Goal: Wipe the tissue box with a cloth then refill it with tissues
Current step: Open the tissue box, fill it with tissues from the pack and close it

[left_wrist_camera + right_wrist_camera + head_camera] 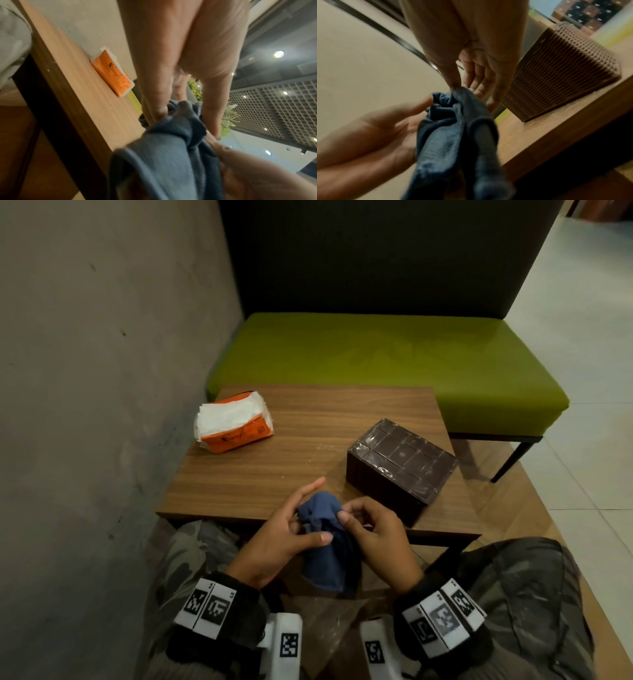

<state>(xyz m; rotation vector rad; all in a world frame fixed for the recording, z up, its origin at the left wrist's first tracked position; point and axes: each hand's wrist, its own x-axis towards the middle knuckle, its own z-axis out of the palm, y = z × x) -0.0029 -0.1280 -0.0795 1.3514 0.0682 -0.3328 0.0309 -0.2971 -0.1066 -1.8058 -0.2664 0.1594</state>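
A crumpled blue cloth (323,542) hangs over the near edge of the wooden table (274,467), held between both hands. My left hand (298,522) cradles it, fingers stretched out behind it and thumb pressed across its front. My right hand (349,513) pinches the cloth's top fold between thumb and fingertips. The dark brown tissue box (400,470) stands closed on the table's right side, just beyond my right hand. The left wrist view shows the cloth (163,155) and the orange tissue pack (111,73). In the right wrist view, the cloth (453,142) hangs beside the box (556,81).
An opened orange tissue pack (233,421) with white tissues showing lies at the table's far left, by the grey wall (102,371). A green bench (376,357) stands behind the table. My knees are under the table's near edge.
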